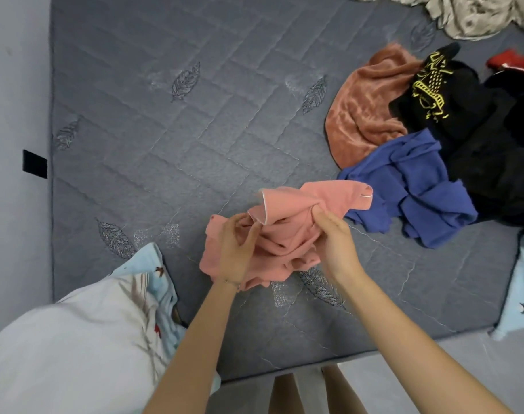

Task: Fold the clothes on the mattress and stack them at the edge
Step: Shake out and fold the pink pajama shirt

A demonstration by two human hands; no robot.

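At the mattress's (165,130) left edge, a small black tag (35,165) sticks out toward the wall. At the near-left corner a white pillow (75,339) with a faint printed pattern lies on a light-blue sheet with small birds (157,264).

Near the middle of the near edge, both hands hold a crumpled salmon-pink garment (287,237) just above the grey quilted surface. The left hand (236,252) has its fingers curled into the bunched cloth. The right hand (335,243) pinches a fold between thumb and fingertips. A white-trimmed hem flips up between the two hands.

Toward the right edge lies the unfolded heap. A royal-blue garment (419,189) lies nearest the pink one. A rust-coloured plush cloth (365,115) lies behind it. A black garment with a yellow print (434,88) overlaps the rust cloth, and its lettering is too twisted to read. More black clothing (508,174) spreads to the right, with a red piece (511,62) behind it.

A rumpled beige patterned fabric (479,16) lies at the far-right corner. Another light-blue bird-print cloth (523,279) hangs at the near-right corner.
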